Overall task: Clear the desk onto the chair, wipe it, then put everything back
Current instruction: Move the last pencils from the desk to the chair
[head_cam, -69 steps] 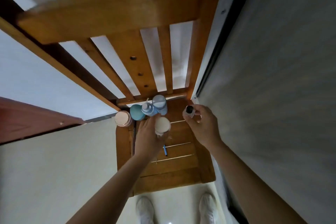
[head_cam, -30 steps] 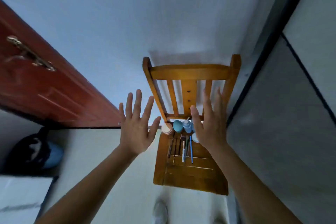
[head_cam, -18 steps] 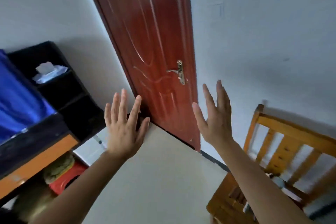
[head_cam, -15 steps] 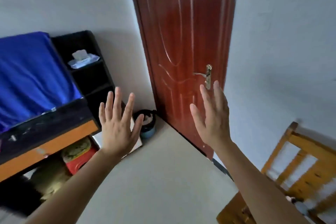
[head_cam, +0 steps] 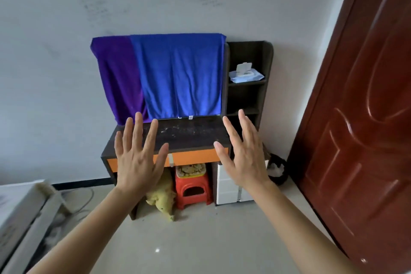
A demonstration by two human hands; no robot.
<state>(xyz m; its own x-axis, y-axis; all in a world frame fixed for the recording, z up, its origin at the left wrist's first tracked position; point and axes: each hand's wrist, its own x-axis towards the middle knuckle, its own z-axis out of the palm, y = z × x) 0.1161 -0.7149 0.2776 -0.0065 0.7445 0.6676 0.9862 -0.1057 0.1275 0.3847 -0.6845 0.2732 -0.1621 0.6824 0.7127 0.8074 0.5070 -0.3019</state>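
A small dark desk (head_cam: 189,134) with an orange drawer front stands against the wall ahead. Its top is bare of objects and speckled with pale dust. A blue towel (head_cam: 180,73) and a purple towel (head_cam: 117,73) hang over its back panel. A pack of wet wipes (head_cam: 245,74) lies on the upper shelf of the side unit. My left hand (head_cam: 138,158) and my right hand (head_cam: 244,153) are raised in the air in front of the desk, fingers straight and spread, holding nothing. The chair is out of view.
Under the desk stand a red plastic stool (head_cam: 191,184), a yellow soft toy (head_cam: 162,198) and a white drawer unit (head_cam: 231,184). A dark bin (head_cam: 277,170) sits by the red-brown door (head_cam: 360,118) on the right. A white box (head_cam: 20,213) lies at the lower left.
My view has swung left from the chair, past the door, to the desk. Both hands let go of the items on the chair seat and now stay raised and spread.
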